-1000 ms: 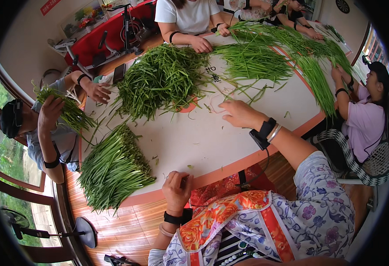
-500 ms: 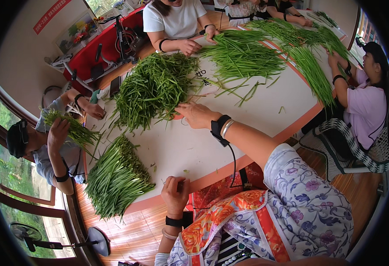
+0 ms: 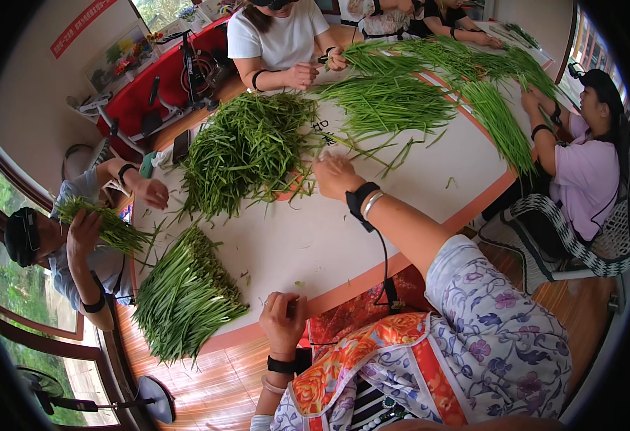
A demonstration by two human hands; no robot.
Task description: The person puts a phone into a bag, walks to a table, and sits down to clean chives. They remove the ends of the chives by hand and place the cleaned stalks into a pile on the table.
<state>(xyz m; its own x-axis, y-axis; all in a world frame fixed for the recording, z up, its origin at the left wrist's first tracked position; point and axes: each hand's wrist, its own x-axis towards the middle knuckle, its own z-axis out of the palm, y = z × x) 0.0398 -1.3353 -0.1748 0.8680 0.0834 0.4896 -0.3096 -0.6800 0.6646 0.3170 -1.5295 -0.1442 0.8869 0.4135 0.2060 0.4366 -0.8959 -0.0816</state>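
Note:
My right hand (image 3: 335,174) reaches over the white table, just right of a loose heap of cut green leaves (image 3: 246,154). A few stray leaves lie by its fingertips; its fingers are slightly blurred, so whether they pinch anything is unclear. Near the table's front edge, my left hand (image 3: 284,316) rests with fingers curled in and nothing showing in them. To its left lies a neat stack of garlic chives (image 3: 185,298), cut ends lined up, leaves hanging over the edge.
At the left, a person holds a bunch of chives (image 3: 106,224). Across the table, a person in white handles more chives (image 3: 390,104); another in pink sits beside a long row (image 3: 498,126). A woven chair (image 3: 552,237) stands at the right, a fan (image 3: 155,399) at lower left.
My right hand has drawn away from the heap, slightly right and up, its fingers less stretched. My left hand has hardly moved. The person at left has lifted a hand off the table.

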